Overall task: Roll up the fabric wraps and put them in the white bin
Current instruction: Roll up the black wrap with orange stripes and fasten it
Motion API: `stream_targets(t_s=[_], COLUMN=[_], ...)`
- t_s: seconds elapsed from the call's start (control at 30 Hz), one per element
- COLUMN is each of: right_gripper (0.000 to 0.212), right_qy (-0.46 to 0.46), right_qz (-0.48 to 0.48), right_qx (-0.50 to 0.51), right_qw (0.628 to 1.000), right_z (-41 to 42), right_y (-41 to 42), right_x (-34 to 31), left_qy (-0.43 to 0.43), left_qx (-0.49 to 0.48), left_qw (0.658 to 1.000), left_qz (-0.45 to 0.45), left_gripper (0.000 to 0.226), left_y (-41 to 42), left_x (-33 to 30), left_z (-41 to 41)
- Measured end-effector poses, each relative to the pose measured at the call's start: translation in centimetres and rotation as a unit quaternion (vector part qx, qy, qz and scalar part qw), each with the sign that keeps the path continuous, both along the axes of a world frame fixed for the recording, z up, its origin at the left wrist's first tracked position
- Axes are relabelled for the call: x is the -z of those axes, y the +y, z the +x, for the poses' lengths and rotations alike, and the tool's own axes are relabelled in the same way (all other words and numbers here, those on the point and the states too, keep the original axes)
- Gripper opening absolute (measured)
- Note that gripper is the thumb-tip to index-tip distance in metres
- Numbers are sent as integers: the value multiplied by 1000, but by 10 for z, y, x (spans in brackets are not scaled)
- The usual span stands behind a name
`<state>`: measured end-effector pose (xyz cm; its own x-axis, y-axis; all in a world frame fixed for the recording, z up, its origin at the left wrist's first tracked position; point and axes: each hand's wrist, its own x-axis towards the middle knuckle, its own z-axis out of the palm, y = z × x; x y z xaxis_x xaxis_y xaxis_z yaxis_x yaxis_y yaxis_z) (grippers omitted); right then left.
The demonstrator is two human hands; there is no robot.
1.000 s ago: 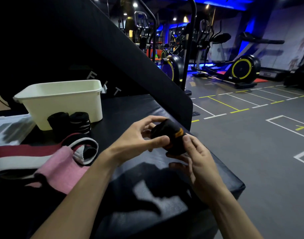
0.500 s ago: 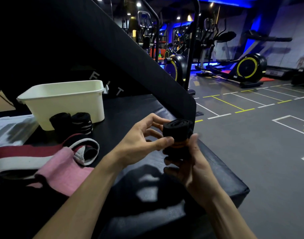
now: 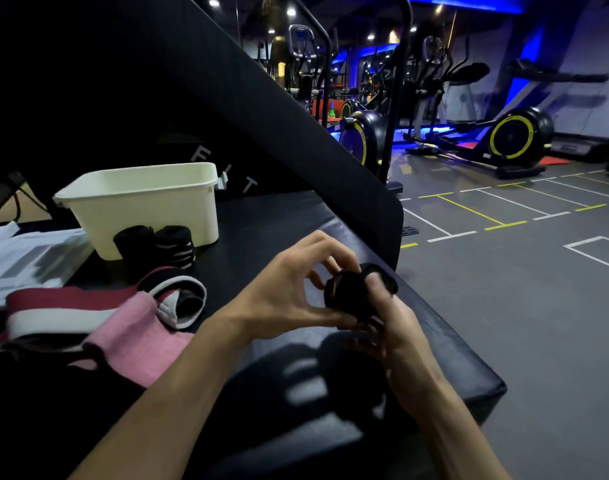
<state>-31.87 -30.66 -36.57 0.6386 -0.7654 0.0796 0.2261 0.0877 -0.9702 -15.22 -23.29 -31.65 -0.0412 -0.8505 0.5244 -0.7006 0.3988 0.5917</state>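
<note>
A rolled black wrap (image 3: 348, 296) is pinched between the curled fingers of the right hand (image 3: 396, 327) and the thumb and fingertips of the left hand (image 3: 289, 292), held above the black bench pad (image 3: 272, 216), well right of the white bin (image 3: 144, 202). Compared with half a second earlier, the roll is turned on its side and more is covered by the right fingers. Two black rolls (image 3: 154, 245) are left touching the bin's front wall; loose pink and maroon wraps (image 3: 88, 320) are spread nearer than the bin.

Gym interior: padded black bench (image 3: 296, 216) in foreground; beyond it, exercise bikes (image 3: 362, 136) and elliptical trainers (image 3: 514, 136) with yellow-rimmed flywheels, grey rubber floor (image 3: 504, 289) marked with white and yellow lines, blue accent lighting overhead.
</note>
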Motion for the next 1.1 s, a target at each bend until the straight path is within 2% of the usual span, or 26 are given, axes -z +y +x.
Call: stream_targets(t_s=[0.1,0.2,0.27,0.37,0.57,0.77,0.83,0.9,0.97,1.03,1.1], right_gripper=[51,60,64,74,65,80,81,82,90,102,102], right_qy=[-28,-70,-87,-92,-82,-56,-44,-43,-49,-40,-39], right_qz=[-48,-37,-26,-29,-23,-24,-34,-44,-36,-34,-52], right_qx=[47,69,50,28,-45,-91,-79,-48,-6,6,-8], right_qw=[997,995,995,995,995,994,995,997,998,999,998], right_z=[-1,0,2,10,24,40,49,58,65,71,79], right_y=[3,4,7,16,34,51,61,70,76,83,91], right_x=[0,1,2,6,8,11,10,10,12,13,12], left_qy=[43,69,103,168,283,344,314,240,108,-20,-91], left_qx=[-22,-68,-94,-116,-152,-172,-192,-223,-247,-231,-246], left_qw=[997,984,976,967,944,922,929,943,963,973,965], left_qz=[60,147,165,152,81,50,50,51,35,18,-1], left_gripper=[61,66,69,70,67,64,61,63,72,76,70], left_y=[2,10,20,37,68,99,107,117,130,140,147], left_x=[-5,-11,-8,1,22,35,35,31,22,13,9], left_z=[-2,1,-1,-10,-9,7,11,13,16,19,19])
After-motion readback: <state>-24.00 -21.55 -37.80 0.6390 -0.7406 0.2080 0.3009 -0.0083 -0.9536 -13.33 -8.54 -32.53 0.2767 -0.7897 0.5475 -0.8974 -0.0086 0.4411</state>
